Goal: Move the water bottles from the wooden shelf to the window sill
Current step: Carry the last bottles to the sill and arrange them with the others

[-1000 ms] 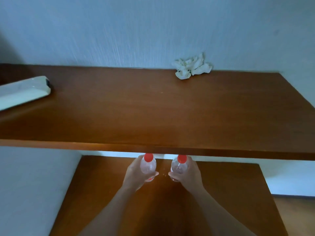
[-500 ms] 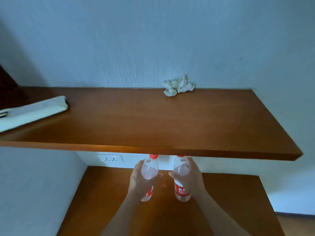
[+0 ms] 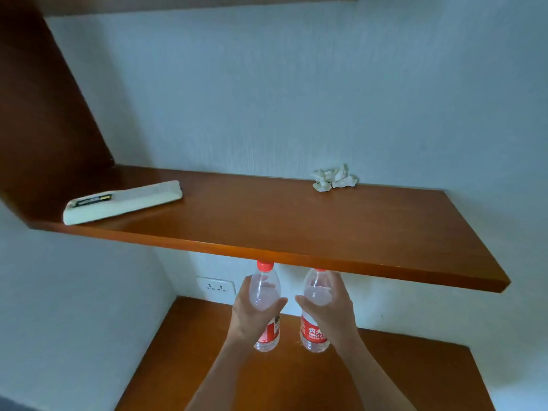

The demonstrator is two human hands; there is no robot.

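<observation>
Two clear water bottles with red caps and red labels stand side by side over the lower wooden shelf point(image 3: 400, 381). My left hand point(image 3: 249, 314) grips the left bottle point(image 3: 264, 289) around its middle. My right hand point(image 3: 333, 314) grips the right bottle point(image 3: 315, 290) the same way. Both caps sit just under the front edge of the upper wooden shelf point(image 3: 296, 221); the right cap is partly hidden by it. Both bottles are upright. I cannot tell whether their bases touch the lower shelf. No window sill is in view.
On the upper shelf lie a white remote-like device point(image 3: 124, 201) at the left and a crumpled white tissue point(image 3: 333, 178) at the back. A wall socket point(image 3: 216, 286) sits behind the bottles. A dark wooden panel point(image 3: 44, 99) rises at the left.
The view has pulled back and tilted up, showing more wall and the whole upper shelf. Both hands still hold the bottles, and more of each bottle now shows below the shelf edge.
</observation>
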